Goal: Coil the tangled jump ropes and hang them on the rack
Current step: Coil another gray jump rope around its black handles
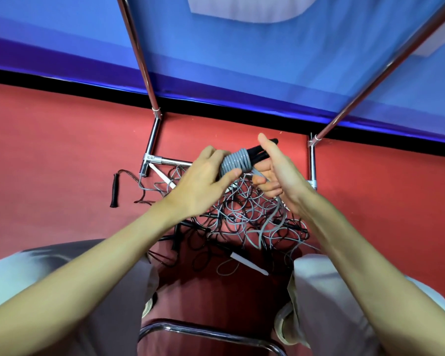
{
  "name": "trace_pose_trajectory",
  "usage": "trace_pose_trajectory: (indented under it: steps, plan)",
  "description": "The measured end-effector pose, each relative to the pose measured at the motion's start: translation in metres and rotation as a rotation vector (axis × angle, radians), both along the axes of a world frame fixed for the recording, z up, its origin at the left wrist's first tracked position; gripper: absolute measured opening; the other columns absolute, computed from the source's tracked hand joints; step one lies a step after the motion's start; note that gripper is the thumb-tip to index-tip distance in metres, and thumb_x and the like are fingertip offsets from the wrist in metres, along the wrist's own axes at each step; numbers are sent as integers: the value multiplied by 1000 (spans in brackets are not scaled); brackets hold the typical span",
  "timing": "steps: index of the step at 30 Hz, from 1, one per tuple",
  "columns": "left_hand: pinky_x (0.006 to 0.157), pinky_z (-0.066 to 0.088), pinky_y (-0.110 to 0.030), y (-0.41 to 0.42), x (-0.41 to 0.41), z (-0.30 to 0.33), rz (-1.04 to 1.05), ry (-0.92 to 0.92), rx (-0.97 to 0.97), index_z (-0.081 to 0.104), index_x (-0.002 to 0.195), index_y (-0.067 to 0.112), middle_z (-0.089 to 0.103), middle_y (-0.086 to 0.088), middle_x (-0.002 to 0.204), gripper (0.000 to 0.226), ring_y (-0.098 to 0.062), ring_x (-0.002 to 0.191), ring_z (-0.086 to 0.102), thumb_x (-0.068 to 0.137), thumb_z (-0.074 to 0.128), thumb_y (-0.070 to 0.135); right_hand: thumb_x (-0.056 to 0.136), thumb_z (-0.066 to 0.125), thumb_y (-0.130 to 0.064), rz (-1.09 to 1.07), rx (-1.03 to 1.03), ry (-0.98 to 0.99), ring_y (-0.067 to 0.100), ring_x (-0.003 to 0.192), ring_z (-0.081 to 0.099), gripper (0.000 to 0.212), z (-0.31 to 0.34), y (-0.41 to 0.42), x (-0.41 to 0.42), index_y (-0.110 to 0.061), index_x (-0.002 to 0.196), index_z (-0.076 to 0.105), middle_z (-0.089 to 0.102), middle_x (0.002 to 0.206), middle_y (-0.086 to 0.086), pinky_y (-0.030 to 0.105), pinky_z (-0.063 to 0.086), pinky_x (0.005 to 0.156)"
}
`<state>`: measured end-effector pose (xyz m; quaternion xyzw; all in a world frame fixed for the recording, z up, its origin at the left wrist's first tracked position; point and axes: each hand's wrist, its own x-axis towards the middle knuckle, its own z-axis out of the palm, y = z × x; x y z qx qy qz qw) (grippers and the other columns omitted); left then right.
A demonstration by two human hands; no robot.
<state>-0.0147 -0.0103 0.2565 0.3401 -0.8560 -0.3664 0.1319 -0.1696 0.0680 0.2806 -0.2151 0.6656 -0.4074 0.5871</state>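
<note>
A grey jump rope is wound in tight turns around its two black handles, held up in front of me. My left hand grips the wound coil, thumb across its lower side. My right hand holds the handles' end and pinches the loose grey strand that hangs down from the coil. Below, a tangle of grey and black ropes lies on the red floor. The chrome rack stands behind it, its two posts rising against the blue wall.
A black-handled rope lies apart at the left of the rack's foot. White handles stick out of the tangle near my knees. A curved chrome bar runs along the bottom between my legs.
</note>
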Motion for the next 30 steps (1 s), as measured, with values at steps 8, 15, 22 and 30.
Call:
trace_pose_trajectory:
  steps: [8, 15, 22, 30]
  plan:
    - [76, 45, -40, 4, -1, -15, -143, -42, -475, 51, 133, 3, 50, -16, 107, 44, -30, 85, 51, 93, 59, 21, 91, 52, -58, -150, 83, -58, 4, 35, 26, 48, -6, -4, 2, -13, 72, 50, 44, 57, 2, 14, 17, 30]
    - [79, 45, -27, -2, 0, -10, -1, 86, -75, 60, 127, 14, 56, -2, 103, 56, -15, 90, 56, 82, 73, 44, 98, 53, -34, -240, -60, -240, 1, 36, 25, 31, -12, -4, -2, -10, 78, 49, 38, 54, -2, 12, 19, 33]
    - [45, 52, -20, -14, 5, 24, 131, 187, 1118, 68, 101, -6, 71, -15, 80, 38, -19, 56, 66, 77, 68, 24, 97, 48, -36, 20, -227, -65, 5, 44, 32, 55, -6, -3, 0, 15, 118, 53, 43, 59, -2, 15, 25, 42]
    - [37, 37, -16, -8, 1, 25, 235, 215, 635, 69, 95, 1, 59, 6, 49, 12, -6, 36, 48, 84, 72, 6, 92, 63, -32, -36, -222, 245, 8, 35, 29, 47, 1, 0, -3, -8, 55, 50, 43, 45, -1, 16, 24, 37]
